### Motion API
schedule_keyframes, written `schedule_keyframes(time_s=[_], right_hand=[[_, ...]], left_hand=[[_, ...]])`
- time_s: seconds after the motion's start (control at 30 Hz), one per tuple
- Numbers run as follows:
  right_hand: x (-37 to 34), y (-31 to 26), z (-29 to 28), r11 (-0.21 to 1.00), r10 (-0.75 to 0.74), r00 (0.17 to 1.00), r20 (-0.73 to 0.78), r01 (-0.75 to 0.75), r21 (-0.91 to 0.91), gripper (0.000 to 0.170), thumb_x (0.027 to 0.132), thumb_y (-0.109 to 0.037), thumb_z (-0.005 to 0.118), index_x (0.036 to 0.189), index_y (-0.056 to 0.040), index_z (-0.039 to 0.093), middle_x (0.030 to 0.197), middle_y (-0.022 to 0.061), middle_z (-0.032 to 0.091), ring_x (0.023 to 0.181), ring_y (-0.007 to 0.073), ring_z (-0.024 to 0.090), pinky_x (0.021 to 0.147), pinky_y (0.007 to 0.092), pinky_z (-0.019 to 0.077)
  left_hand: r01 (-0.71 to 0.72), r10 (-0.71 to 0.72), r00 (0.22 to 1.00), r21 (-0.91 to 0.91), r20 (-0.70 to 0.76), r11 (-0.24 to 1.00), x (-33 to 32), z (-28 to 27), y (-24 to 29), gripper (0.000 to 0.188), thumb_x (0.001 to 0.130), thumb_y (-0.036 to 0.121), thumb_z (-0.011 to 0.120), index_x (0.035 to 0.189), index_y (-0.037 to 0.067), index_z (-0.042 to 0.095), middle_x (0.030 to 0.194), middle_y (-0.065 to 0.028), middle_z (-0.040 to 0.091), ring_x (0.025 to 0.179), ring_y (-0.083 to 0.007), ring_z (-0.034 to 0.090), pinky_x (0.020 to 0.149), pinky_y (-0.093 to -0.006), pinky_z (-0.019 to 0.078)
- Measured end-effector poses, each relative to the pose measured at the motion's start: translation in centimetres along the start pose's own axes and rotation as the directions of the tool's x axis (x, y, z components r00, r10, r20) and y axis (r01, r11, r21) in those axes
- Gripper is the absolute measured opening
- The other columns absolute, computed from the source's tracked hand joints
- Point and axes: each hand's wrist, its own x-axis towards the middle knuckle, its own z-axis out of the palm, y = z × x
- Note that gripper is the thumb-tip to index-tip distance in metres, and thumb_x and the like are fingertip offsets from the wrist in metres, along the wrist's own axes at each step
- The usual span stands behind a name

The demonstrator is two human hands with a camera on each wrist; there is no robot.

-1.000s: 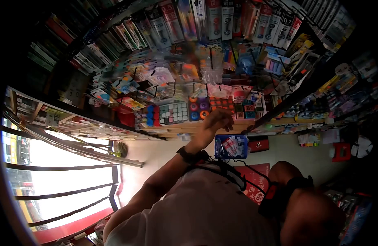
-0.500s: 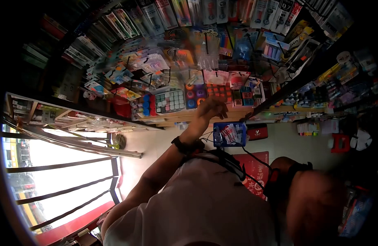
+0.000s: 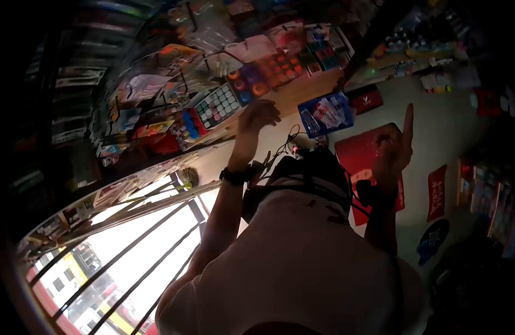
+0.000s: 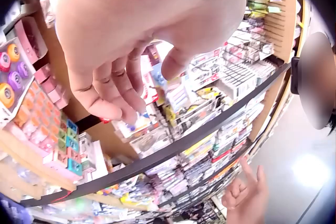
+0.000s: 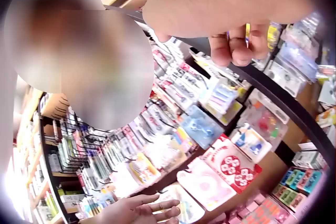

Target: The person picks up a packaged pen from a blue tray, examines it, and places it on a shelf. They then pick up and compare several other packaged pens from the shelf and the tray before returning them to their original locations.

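In the head view my left hand [image 3: 259, 114] hangs in front of the display's lower edge, near a box of pale small items [image 3: 217, 105]. Its fingers bend loosely and hold nothing; the left wrist view shows the same hand [image 4: 152, 29] large at the top. My right hand [image 3: 396, 148] is above the floor at the right, one finger extended and the others bent, with nothing held. In the right wrist view that hand [image 5: 231, 8] shows bent fingertips, and the left hand [image 5: 142, 211] appears low with fingers spread.
Hanging stationery packs [image 5: 184, 85] fill the rack, edged by a dark bar [image 4: 173, 148]. On the floor are a blue basket [image 3: 345, 120] of packets, a red box [image 3: 366, 99] and a red mat [image 3: 358, 148]. Cables hang at my chest. A barred bright window [image 3: 151, 234] is at lower left.
The head view has turned and tilted, bringing the floor higher in it. My right hand, blurred at the lower right before, is now raised with a finger extended. My left hand stays empty.
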Motion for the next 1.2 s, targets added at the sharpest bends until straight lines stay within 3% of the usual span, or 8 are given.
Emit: schedule_keyframes(time_s=[0.17,0.37,0.5,0.7,0.8,0.9,1.07,1.2], right_hand=[[-2.7,5.2,-0.7,0.966,0.241,0.970,-0.033,-0.244,-0.092,0.063,0.098,-0.012,0.055,0.155,-0.0031,0.027,0.068,-0.0003,0.039,0.061,0.0064,0.036,0.057,0.0238,0.0316],[-11.2,19.2,-1.7,0.784,0.511,0.859,0.020,-0.456,-0.422,0.050,0.094,-0.018,0.066,0.139,-0.0042,0.048,0.062,0.0071,0.055,0.052,0.0172,0.053,0.053,0.0299,0.0419],[-20.1,30.5,-1.2,0.633,0.673,0.740,-0.002,-0.578,-0.515,0.032,0.089,-0.019,0.070,0.116,-0.0023,0.064,0.064,0.0089,0.061,0.056,0.0246,0.061,0.055,0.0357,0.0480],[-27.9,40.4,1.5,0.469,0.858,0.494,0.141,-0.640,-0.609,0.040,0.089,-0.034,0.066,0.112,-0.0013,0.065,0.083,0.0167,0.071,0.083,0.0341,0.068,0.076,0.0434,0.0528],[-30.8,44.7,3.9,0.553,0.782,0.601,0.166,-0.544,-0.631,0.040,0.085,-0.030,0.070,0.112,-0.0013,0.064,0.104,0.0189,0.067,0.098,0.0361,0.065,0.085,0.0445,0.0521],[-30.6,48.8,6.3,0.604,0.752,0.630,0.193,-0.542,-0.584,0.037,0.083,-0.026,0.071,0.110,-0.0022,0.064,0.106,0.0177,0.066,0.102,0.0361,0.063,0.088,0.0440,0.0514],[-27.8,55.9,10.1,0.616,0.731,0.642,0.232,-0.473,-0.630,0.026,0.081,-0.015,0.067,0.104,-0.0013,0.064,0.104,0.0163,0.066,0.099,0.0346,0.063,0.086,0.0450,0.0513],[-27.0,63.6,13.0,0.637,0.506,0.839,0.199,-0.209,-0.742,0.021,0.077,-0.008,0.065,0.098,-0.0041,0.065,0.096,0.0149,0.065,0.092,0.0330,0.063,0.079,0.0430,0.0514]], left_hand=[[0.304,-0.342,0.935,0.283,0.095,0.910,-0.6,-1.2,-12.0,0.024,0.098,0.013,0.046,0.115,-0.002,0.057,0.098,-0.0101,0.067,0.088,-0.0173,0.065,0.077,-0.0294,0.0516],[0.146,-0.582,0.769,0.813,0.265,0.563,-4.9,-3.2,-27.3,0.036,0.092,0.026,0.069,0.117,0.001,0.060,0.109,-0.0185,0.069,0.103,-0.0315,0.067,0.088,-0.0387,0.0521],[0.246,-0.818,0.484,0.848,0.312,0.469,-6.4,-4.1,-36.0,0.062,0.087,0.041,0.071,0.131,0.000,0.055,0.127,-0.0243,0.060,0.122,-0.0369,0.057,0.103,-0.0424,0.0451],[0.141,-0.863,0.413,0.916,0.291,0.376,-10.3,-6.5,-47.6,0.078,0.079,0.042,0.077,0.138,0.001,0.047,0.142,-0.0287,0.043,0.132,-0.0432,0.043,0.111,-0.0473,0.0361],[-0.068,-0.817,0.483,0.944,0.315,0.323,-10.5,-6.8,-49.8,0.089,0.073,0.041,0.082,0.141,0.000,0.041,0.149,-0.0264,0.028,0.137,-0.0492,0.026,0.113,-0.0560,0.0279],[-0.087,-0.759,0.527,0.913,0.382,0.399,-10.3,-7.5,-50.3,0.088,0.069,0.034,0.086,0.139,0.000,0.043,0.145,-0.0262,0.033,0.134,-0.0473,0.030,0.112,-0.0538,0.0300],[-0.025,-0.643,0.630,0.839,0.435,0.544,-10.8,-8.6,-50.3,0.087,0.068,0.025,0.087,0.138,0.000,0.042,0.144,-0.0232,0.035,0.134,-0.0439,0.032,0.112,-0.0513,0.0302],[0.134,-0.703,0.619,0.835,0.350,0.534,-11.8,-8.8,-50.3,0.089,0.069,0.028,0.087,0.139,0.001,0.040,0.146,-0.0238,0.033,0.137,-0.0439,0.029,0.113,-0.0521,0.0280]])
